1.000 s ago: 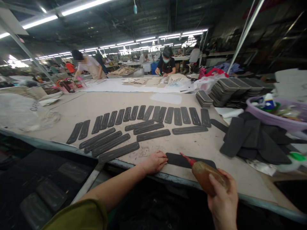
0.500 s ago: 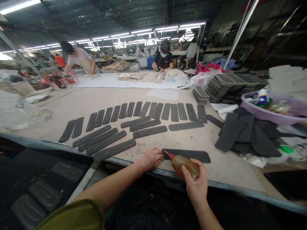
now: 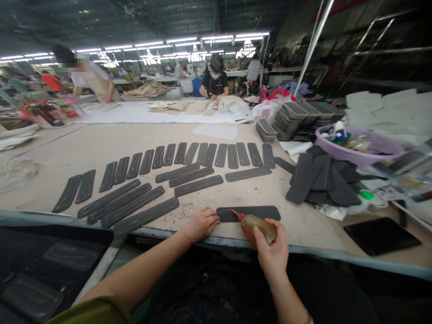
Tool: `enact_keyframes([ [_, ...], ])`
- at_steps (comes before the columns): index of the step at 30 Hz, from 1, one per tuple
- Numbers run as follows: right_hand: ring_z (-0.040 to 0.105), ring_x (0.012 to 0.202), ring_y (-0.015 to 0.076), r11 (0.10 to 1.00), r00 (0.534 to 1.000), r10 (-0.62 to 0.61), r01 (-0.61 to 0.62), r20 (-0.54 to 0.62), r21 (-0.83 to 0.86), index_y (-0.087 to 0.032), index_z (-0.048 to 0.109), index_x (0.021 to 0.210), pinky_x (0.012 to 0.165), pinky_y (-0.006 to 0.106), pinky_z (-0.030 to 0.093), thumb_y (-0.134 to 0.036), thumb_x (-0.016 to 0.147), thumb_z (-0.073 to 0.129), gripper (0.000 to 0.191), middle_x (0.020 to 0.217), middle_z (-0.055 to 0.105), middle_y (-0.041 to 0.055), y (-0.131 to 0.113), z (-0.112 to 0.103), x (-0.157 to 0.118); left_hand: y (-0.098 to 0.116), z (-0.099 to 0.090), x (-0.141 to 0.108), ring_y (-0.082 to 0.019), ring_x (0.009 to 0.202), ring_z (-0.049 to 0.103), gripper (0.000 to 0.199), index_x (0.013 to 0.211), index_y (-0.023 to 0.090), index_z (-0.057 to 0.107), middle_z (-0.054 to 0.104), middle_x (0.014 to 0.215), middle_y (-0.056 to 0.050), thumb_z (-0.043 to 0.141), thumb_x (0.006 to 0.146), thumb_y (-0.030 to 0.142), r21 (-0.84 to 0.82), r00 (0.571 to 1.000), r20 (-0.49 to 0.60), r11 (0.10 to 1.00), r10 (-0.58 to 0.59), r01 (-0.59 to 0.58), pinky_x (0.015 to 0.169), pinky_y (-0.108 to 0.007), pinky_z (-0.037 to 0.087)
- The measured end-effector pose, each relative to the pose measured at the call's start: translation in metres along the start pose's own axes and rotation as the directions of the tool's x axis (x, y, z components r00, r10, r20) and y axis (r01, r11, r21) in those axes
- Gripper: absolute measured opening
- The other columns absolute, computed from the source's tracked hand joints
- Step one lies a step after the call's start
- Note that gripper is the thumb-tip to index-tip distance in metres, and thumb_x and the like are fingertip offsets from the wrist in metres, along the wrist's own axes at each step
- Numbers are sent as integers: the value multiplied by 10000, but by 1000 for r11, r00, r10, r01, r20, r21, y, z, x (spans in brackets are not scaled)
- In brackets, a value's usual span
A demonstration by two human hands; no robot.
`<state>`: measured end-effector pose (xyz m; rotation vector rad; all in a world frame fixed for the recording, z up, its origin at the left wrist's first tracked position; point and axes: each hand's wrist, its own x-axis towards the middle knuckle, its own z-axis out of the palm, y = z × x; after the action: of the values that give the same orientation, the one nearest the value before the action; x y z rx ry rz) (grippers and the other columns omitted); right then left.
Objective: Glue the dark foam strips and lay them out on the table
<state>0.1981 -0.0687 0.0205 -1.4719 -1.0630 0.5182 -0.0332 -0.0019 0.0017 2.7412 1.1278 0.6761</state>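
Observation:
A black rounded-corner strip point(image 3: 259, 212) lies flat near the table's front edge. At its left end, my left hand point(image 3: 201, 224) has its fingers closed together and gripping the strip's edge. My right hand point(image 3: 275, 249) is wrapped round a translucent squeeze bottle point(image 3: 253, 227) of amber liquid, probably glue. The bottle is tilted, its red nozzle point(image 3: 237, 214) touching or just above the strip's upper left part. A faint pale line shows on the strip left of the tip. Beyond both hands, several black strips point(image 3: 198, 185) with shiny outlines lie in rows.
To the right are a heap of plain black pieces point(image 3: 320, 177), a purple basin point(image 3: 364, 155), stacked dark pads point(image 3: 290, 121) and a black flat tablet-like object point(image 3: 381, 236). Two people work at the far side. Dark pads also lie on a lower surface at left.
The nozzle has moved to the right along the strip from its left end. My left hand stays at that end. The whole view has swung right, so everything appears farther left.

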Motion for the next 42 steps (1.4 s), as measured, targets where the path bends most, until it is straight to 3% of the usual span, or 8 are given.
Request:
enact_keyframes([
  [5, 572, 838, 217, 994, 989, 18, -33, -144, -101, -190, 549, 1044, 770, 341, 448, -472, 717, 669, 448, 986, 583, 51, 8, -25, 14, -3, 4, -2, -179, 876, 565, 205, 943, 166, 676, 643, 910, -69, 484, 919, 234, -4, 998, -51, 1000, 23, -23, 829, -330, 501],
  [12, 569, 854, 242, 963, 936, -64, -33, -347, -267, -179, 573, 1042, 824, 376, 436, -480, 705, 667, 461, 985, 586, 64, 14, -52, 32, -1, 0, -1, -184, 859, 567, 190, 947, 161, 669, 644, 899, -68, 496, 912, 231, -16, 999, -48, 1000, 13, -13, 819, -339, 509],
  [20, 564, 900, 267, 951, 909, -105, -26, -404, -307, -181, 580, 1086, 823, 396, 442, -460, 695, 702, 496, 1042, 572, 81, 7, -53, 28, 2, -2, 0, -181, 860, 577, 204, 881, 145, 680, 661, 889, -73, 479, 898, 181, -37, 997, -64, 998, 48, -50, 830, -339, 503],
  [23, 564, 870, 237, 987, 941, -77, 26, -329, -156, -184, 567, 1086, 797, 366, 444, -457, 695, 713, 499, 1044, 560, 72, -5, -39, 17, 2, -3, 1, -169, 839, 582, 213, 862, 147, 681, 670, 880, -66, 476, 903, 186, -34, 996, -67, 997, 60, -63, 837, -331, 498],
  [26, 565, 847, 214, 999, 991, -8, 12, -132, 33, -189, 548, 1054, 772, 339, 448, -455, 704, 706, 467, 1003, 566, 53, -11, -17, 5, 1, -3, 2, -161, 832, 582, 221, 865, 153, 683, 671, 879, -63, 470, 910, 188, -31, 996, -60, 997, 66, -68, 838, -325, 493],
  [30, 561, 849, 203, 994, 998, 37, -42, 55, 96, -203, 532, 1046, 772, 334, 448, -447, 715, 694, 442, 1002, 559, 41, -11, 8, -5, 0, -2, 1, -158, 825, 570, 239, 879, 160, 683, 661, 872, -62, 451, 922, 196, -30, 998, -29, 998, 54, -54, 821, -318, 489],
  [35, 563, 822, 201, 993, 991, 79, -88, 105, 83, -205, 525, 1036, 765, 339, 449, -463, 720, 673, 434, 968, 564, 36, -10, 18, -5, -1, -2, 1, -160, 844, 556, 236, 921, 168, 677, 648, 891, -62, 442, 922, 187, -44, 998, -4, 997, 55, -56, 826, -312, 480],
  [42, 567, 837, 215, 990, 979, 141, -143, 151, 8, -209, 536, 1021, 779, 348, 438, -482, 703, 665, 439, 958, 584, 33, -8, 5, -9, 0, -3, 3, -159, 839, 552, 234, 924, 168, 675, 646, 879, -55, 442, 926, 186, -31, 999, 2, 999, 41, -41, 828, -303, 479],
])
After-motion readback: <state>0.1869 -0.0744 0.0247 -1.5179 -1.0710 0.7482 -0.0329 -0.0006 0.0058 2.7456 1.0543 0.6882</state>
